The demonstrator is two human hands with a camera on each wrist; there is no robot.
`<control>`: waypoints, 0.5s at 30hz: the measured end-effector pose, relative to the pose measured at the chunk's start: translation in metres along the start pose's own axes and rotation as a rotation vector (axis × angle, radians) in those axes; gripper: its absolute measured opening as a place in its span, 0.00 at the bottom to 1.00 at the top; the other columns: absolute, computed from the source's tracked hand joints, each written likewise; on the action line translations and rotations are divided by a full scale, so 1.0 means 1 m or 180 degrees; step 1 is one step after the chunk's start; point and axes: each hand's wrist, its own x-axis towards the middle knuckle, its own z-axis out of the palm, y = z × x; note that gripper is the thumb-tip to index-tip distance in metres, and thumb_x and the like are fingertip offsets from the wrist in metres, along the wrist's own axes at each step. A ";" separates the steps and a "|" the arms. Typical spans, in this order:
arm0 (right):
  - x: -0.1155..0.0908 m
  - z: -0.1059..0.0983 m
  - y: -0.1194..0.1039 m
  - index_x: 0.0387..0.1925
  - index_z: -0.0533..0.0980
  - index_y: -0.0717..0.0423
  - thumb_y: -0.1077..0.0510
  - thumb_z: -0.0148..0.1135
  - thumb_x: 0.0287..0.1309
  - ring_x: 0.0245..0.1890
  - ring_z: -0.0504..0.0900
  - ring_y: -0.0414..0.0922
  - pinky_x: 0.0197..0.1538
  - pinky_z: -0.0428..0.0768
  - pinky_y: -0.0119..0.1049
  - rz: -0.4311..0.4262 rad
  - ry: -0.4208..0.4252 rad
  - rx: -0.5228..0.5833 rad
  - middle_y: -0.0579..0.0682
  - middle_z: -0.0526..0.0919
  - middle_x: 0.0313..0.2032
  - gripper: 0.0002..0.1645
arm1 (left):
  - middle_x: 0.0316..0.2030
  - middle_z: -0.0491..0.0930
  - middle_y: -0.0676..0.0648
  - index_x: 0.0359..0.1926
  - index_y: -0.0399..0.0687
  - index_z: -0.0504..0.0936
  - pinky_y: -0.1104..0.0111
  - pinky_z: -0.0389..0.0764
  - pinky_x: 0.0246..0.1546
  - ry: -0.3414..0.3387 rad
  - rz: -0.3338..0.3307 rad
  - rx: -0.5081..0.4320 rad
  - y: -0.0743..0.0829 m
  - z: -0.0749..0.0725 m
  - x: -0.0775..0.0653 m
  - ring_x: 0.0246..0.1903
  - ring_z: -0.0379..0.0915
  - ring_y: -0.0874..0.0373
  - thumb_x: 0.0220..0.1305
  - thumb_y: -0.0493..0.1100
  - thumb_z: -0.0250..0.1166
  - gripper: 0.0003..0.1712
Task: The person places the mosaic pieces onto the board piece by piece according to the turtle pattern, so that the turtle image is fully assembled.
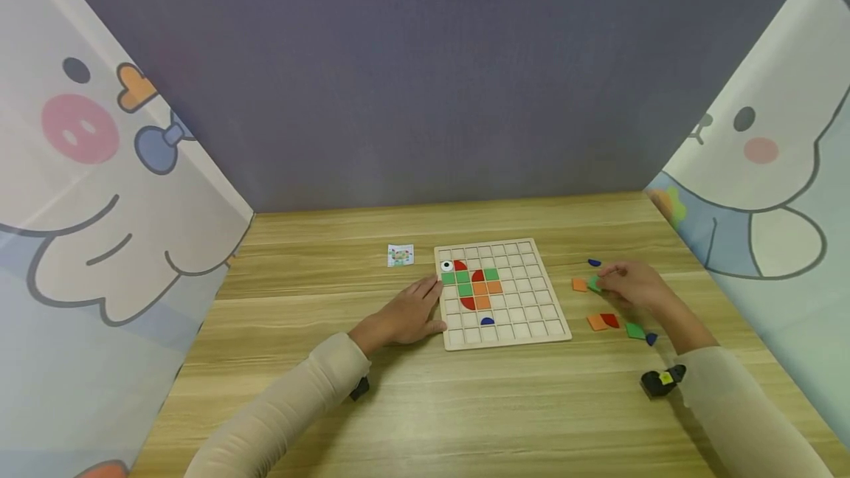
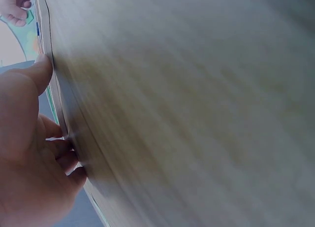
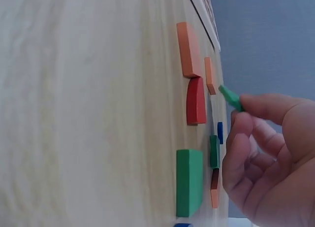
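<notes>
Just below centre, your left hand [image 1: 413,313] rests, fingers relaxed, against the left edge of the grid board [image 1: 524,293]. Farther, at right, your right hand [image 1: 634,286] pinches a green tile [image 3: 230,97] above the bench [image 1: 505,404]: apparently piece-picking; next likely needs a careful carry leftward.

Grey back wall [image 1: 438,80], cartoon side panels [image 1: 750,168], wood-grain tabletop [image 1: 505,411].
</notes>
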 end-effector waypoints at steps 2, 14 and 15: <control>0.001 -0.001 -0.002 0.60 0.74 0.69 0.49 0.60 0.72 0.19 0.71 0.39 0.25 0.74 0.34 -0.0010 -0.0012 0.0067 0.47 0.79 0.27 0.29 | 0.81 0.45 0.39 0.81 0.39 0.47 0.54 0.53 0.80 -0.0003 -0.0013 -0.0008 0.000 -0.001 0.000 0.81 0.41 0.47 0.76 0.65 0.52 0.49; 0.006 0.009 -0.015 0.58 0.74 0.72 0.51 0.62 0.71 0.22 0.74 0.38 0.26 0.76 0.33 -0.0105 -0.0172 0.0485 0.46 0.80 0.25 0.28 | 0.81 0.46 0.39 0.81 0.38 0.47 0.54 0.53 0.80 -0.0009 -0.0026 -0.0011 0.001 0.000 0.001 0.81 0.41 0.46 0.75 0.65 0.52 0.50; 0.007 0.010 -0.016 0.58 0.75 0.72 0.51 0.63 0.70 0.22 0.74 0.38 0.26 0.77 0.33 -0.0113 -0.0194 0.0496 0.46 0.80 0.25 0.29 | 0.81 0.46 0.39 0.81 0.38 0.47 0.54 0.53 0.80 -0.0013 -0.0027 0.0000 0.001 0.000 0.001 0.81 0.41 0.46 0.75 0.65 0.52 0.50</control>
